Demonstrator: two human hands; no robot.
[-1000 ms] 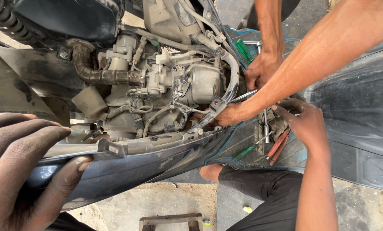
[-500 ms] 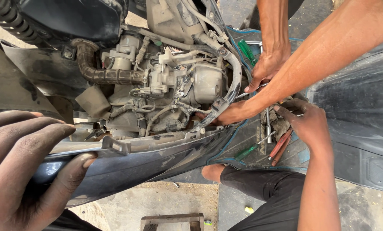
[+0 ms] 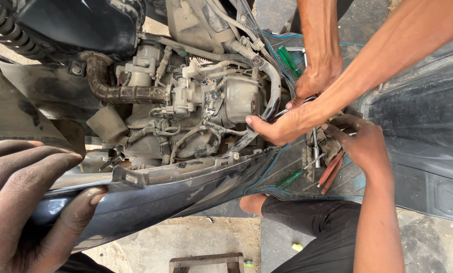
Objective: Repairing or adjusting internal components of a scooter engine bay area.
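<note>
Left hand (image 3: pixel 29 202), all greasy, is clamping the edge of the glossy dark plastic side panel (image 3: pixel 186 187), just below the dusty cast-metal engine (image 3: pixel 201 101) and its ribbed rubber hose (image 3: pixel 120 92). Right hand (image 3: pixel 360 144) is resting over the red-handled pliers (image 3: pixel 332 169) on the ribbed floorboard (image 3: pixel 287 162). Can't tell if it's actually gripping. A co-worker's hand (image 3: pixel 282 126) is curling round a bent grey tube (image 3: pixel 274 86).

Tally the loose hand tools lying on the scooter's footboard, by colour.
Green-handled screwdrivers: 2
Red-handled tool: 1
Bare metal socket wrench: 1
Total: 4
The left hand holds no tool; it grips the dark body panel.
</note>
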